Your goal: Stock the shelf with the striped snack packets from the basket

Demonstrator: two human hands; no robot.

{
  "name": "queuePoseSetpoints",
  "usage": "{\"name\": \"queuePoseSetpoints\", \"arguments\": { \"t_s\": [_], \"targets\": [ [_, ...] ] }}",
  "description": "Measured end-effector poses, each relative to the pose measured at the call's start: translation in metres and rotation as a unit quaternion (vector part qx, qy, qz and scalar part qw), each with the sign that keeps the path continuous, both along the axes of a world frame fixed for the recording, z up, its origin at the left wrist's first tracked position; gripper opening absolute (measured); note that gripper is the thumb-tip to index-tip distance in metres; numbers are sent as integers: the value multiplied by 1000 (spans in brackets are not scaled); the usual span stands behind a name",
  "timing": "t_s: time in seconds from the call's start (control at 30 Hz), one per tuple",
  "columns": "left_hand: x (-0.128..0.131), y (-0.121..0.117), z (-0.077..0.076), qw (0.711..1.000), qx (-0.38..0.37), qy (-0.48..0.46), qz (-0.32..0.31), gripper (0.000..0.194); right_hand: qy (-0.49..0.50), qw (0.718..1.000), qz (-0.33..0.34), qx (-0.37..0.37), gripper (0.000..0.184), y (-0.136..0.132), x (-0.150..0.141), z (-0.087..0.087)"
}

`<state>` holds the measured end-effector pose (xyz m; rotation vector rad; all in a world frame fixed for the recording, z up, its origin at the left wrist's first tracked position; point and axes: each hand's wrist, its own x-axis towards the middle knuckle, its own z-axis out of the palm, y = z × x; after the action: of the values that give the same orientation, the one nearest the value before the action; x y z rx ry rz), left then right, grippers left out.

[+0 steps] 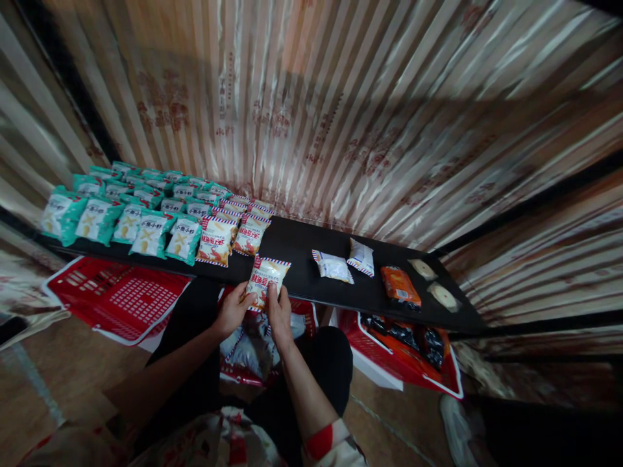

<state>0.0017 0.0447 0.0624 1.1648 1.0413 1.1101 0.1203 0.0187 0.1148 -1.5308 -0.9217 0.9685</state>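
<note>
Both my hands hold one snack bag, white and orange with red lettering and striped ends, upright in front of the black shelf. My left hand grips its lower left edge. On its lower right side, my right hand presses with the thumb over the front. Behind it on the shelf stand matching snack bags in rows. Below my hands, a red basket between my knees holds several more bags, partly hidden by my arms.
Teal snack bags fill the left of the black shelf. Further right lie two white bags, an orange packet and two round pale items. Red baskets stand under the left and right. A striped curtain hangs behind.
</note>
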Motion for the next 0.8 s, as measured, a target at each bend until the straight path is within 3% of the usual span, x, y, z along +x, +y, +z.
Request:
{"name": "queuePoseSetpoints", "arguments": {
  "t_s": [0.4, 0.6, 0.8],
  "targets": [
    [-14, 15, 4, 999, -5, 32, 30, 47, 7, 993, 119, 20, 39, 12, 7, -12],
    [-16, 21, 1, 996, 18, 86, 36, 44, -18, 993, 117, 5, 35, 25, 7, -12],
    [-18, 30, 12, 973, 54, 214, 70, 41, -32, 995, 97, 21, 32, 39, -1, -16]
  ]
}}
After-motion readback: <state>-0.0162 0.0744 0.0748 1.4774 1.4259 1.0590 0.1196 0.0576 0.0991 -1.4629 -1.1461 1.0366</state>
